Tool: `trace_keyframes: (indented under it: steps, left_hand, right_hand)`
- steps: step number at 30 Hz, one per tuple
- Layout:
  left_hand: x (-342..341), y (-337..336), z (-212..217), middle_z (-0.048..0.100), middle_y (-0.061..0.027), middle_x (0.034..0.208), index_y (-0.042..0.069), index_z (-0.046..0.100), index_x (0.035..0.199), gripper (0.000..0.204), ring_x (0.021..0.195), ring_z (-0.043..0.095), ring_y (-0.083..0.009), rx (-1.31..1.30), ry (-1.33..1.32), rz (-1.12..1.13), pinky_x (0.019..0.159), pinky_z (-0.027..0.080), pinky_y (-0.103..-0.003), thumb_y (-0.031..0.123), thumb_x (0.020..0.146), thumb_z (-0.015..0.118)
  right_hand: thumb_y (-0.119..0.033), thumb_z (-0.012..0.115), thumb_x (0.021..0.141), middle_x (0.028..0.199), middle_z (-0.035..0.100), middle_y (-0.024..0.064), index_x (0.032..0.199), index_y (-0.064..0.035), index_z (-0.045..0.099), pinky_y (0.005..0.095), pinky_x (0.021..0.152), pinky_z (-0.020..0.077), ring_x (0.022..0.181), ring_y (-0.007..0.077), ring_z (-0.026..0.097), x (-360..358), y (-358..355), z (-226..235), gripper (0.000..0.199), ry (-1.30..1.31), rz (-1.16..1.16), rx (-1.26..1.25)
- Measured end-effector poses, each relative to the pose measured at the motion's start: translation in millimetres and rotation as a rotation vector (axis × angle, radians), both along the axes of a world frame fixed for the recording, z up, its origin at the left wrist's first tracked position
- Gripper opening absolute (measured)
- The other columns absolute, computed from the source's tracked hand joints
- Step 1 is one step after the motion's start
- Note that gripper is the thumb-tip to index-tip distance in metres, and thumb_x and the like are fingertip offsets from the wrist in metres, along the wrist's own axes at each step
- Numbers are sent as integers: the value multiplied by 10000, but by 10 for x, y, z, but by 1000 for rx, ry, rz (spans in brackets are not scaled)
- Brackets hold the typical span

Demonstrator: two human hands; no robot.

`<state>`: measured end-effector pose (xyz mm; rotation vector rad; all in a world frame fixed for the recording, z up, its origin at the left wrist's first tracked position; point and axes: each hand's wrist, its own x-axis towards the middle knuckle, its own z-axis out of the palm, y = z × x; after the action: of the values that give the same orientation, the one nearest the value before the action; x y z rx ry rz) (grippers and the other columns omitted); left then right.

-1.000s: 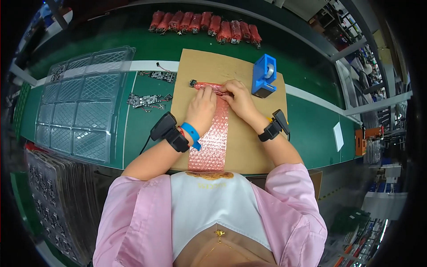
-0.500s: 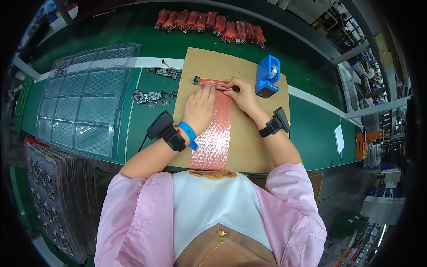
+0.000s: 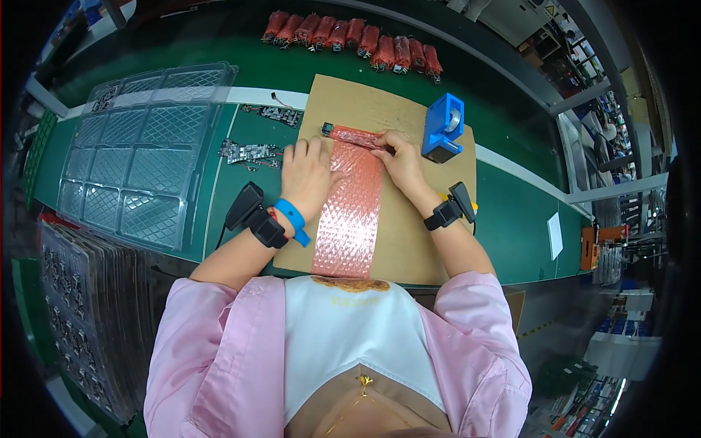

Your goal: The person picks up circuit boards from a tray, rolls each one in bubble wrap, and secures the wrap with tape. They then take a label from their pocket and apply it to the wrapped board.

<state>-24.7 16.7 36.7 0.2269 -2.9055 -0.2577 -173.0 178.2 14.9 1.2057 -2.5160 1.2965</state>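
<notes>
The pink bubble-wrap strip point(image 3: 350, 212) lies on the brown cardboard sheet point(image 3: 409, 241), its long axis running from the near edge of the bench point(image 3: 511, 219) straight away from me. At its far end the wrap is rolled over into a tight little bundle point(image 3: 354, 136) lying crosswise, with a dark end of something, which I take for a small circuit board, poking out on the left; I cannot see more of what is inside. The wrap is translucent pink with a regular bubble pattern, flat along its length and slightly crumpled at the roll.

Both hands sit at that far end. My left hand point(image 3: 307, 174) rests flat, fingers spread, on the cardboard and the left edge of the strip just below the roll. My right hand point(image 3: 400, 157) is closer to the bundle: its fingers are pinched together on the right end of the roll. So the bundle lies just ahead of both hands, and the right one has it.

Just right of the roll stands a blue tape dispenser point(image 3: 442, 128), near my right hand. To the left, on the green bench, lie loose circuit boards point(image 3: 248, 152) and a clear plastic compartment tray point(image 3: 139, 157). Along the far side is a row of finished pink-wrapped bundles point(image 3: 350, 40). Each wrist carries a black strapped-on device, and the left also a blue band point(image 3: 293, 217).
</notes>
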Motion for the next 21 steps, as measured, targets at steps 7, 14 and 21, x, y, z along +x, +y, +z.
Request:
trace_keyframes:
  steps: [7, 14, 21]
  left_hand:
    - [-297, 401, -154, 484, -148, 1038, -16, 566, 1040, 245, 940, 524, -293, 229, 410, -150, 765, 465, -384, 40, 807, 514]
    - [-367, 348, -288, 491, -151, 1011, -29, 571, 977, 203, 925, 528, -313, 249, 352, -224, 754, 479, -389, -8, 792, 488]
    - [-359, 343, -255, 519, -143, 1032, -16, 603, 964, 207, 965, 524, -334, 274, 228, -231, 778, 470, -426, 21, 782, 513]
  right_hand:
    - [7, 742, 662, 899, 651, 141, 816, -15, 621, 386, 764, 478, 872, 340, 588, 21, -21, -2, 197, 48, 10, -4]
    - [14, 741, 653, 923, 648, 143, 825, -23, 623, 396, 779, 471, 903, 336, 584, 37, -41, 56, 212, 81, 29, -9]
    - [1, 725, 679, 1028, 630, 126, 943, -28, 638, 370, 866, 469, 1028, 309, 580, 25, -307, 833, 279, 150, 194, 279]
